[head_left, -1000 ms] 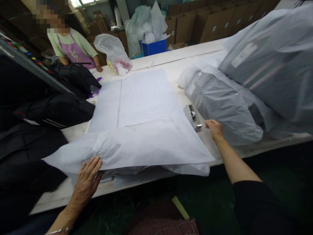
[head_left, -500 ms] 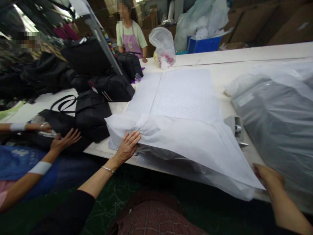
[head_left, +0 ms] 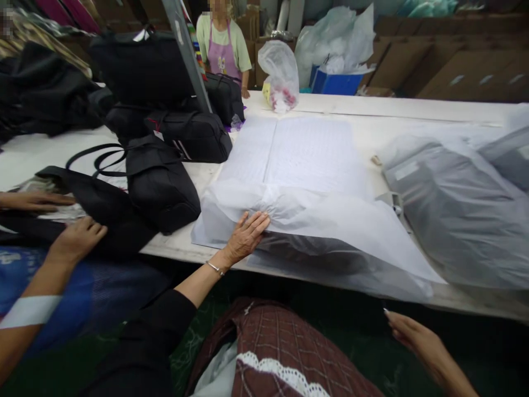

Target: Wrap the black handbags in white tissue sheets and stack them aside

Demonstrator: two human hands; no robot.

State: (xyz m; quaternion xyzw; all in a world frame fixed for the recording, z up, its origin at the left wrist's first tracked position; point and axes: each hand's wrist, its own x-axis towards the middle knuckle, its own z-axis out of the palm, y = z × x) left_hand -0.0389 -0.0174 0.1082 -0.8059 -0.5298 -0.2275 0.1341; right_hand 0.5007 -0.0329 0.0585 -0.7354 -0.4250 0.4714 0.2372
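My left hand (head_left: 248, 234) lies palm down, fingers stretched, on the near part of a translucent white plastic bag (head_left: 343, 218). The plastic is gathered in wrinkles by my fingertips, and its near edge bulges up over a dark gap. Under and behind it lies a stack of flat white plastic sheets or bags (head_left: 314, 154). My right hand (head_left: 413, 336) is apart from the plastic, low in front of the table edge. Its thumb and fingers are pinched together, with a small whitish tip showing at them that I cannot identify.
Black bags (head_left: 161, 182) stand left on the table (head_left: 438, 107), where a co-worker's hands (head_left: 78, 240) handle a black bag (head_left: 99, 204). Plastic-wrapped dark goods (head_left: 454, 209) lie right. A metal post (head_left: 188, 55) rises at left. Another person (head_left: 225, 49) stands across the table.
My right hand has left the plastic's right corner and dropped in front of the table edge. My left hand stays on the plastic. The view has shifted; the co-worker's hands have moved to the left.
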